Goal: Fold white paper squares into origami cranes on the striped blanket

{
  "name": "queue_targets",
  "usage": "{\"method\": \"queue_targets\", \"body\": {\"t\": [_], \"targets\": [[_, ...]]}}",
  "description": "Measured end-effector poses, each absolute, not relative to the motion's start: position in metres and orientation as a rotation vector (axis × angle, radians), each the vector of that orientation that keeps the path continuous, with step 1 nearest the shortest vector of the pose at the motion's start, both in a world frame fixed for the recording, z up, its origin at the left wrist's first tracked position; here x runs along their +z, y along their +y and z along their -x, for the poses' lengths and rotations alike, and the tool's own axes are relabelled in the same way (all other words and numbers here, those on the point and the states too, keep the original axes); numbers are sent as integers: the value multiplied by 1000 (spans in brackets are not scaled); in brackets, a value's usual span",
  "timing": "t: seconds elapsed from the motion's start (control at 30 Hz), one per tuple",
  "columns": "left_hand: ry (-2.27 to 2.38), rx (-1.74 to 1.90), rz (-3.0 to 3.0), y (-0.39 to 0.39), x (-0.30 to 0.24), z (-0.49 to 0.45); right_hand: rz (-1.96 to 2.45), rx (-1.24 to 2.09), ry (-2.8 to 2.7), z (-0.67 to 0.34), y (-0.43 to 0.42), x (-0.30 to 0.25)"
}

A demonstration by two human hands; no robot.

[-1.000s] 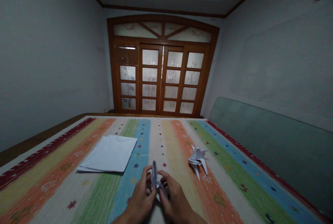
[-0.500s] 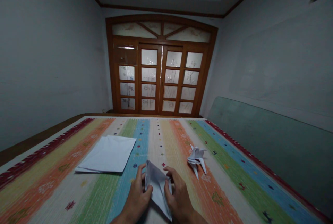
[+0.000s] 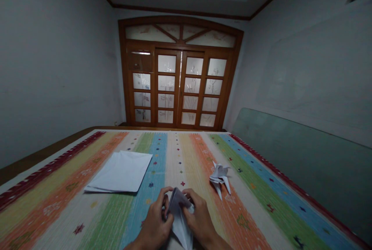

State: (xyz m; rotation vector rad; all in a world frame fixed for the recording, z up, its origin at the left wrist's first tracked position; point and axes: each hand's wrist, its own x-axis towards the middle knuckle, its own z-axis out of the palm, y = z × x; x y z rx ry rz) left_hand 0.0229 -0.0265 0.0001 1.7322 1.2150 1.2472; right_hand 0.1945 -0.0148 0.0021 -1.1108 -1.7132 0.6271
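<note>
A partly folded white paper piece [image 3: 179, 215] sits between my two hands low in the middle of the view. My left hand [image 3: 155, 225] pinches its left side with curled fingers. My right hand [image 3: 200, 223] grips its right side, fingers bent over the top edge. The paper's pointed tip hangs down toward me. Both hands hover just above the striped mat [image 3: 255, 203].
A stack of flat white paper sheets [image 3: 120, 172] lies on the mat to the left. A finished folded paper figure [image 3: 220, 176] rests to the right. A green padded panel [image 3: 305, 161] runs along the right edge. Wooden glass-paned doors [image 3: 178, 83] stand at the far end.
The paper went from a narrow upright fold to an opened flap, and now lies lower and more closed between my hands. The sheets and the paper figure stayed put.
</note>
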Motion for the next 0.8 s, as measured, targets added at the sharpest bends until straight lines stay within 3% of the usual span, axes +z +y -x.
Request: {"method": "queue_targets", "body": {"t": [0.8], "targets": [[1291, 1205, -1783, -19, 7, -21, 1217, 717, -1611, -201, -10, 8]]}}
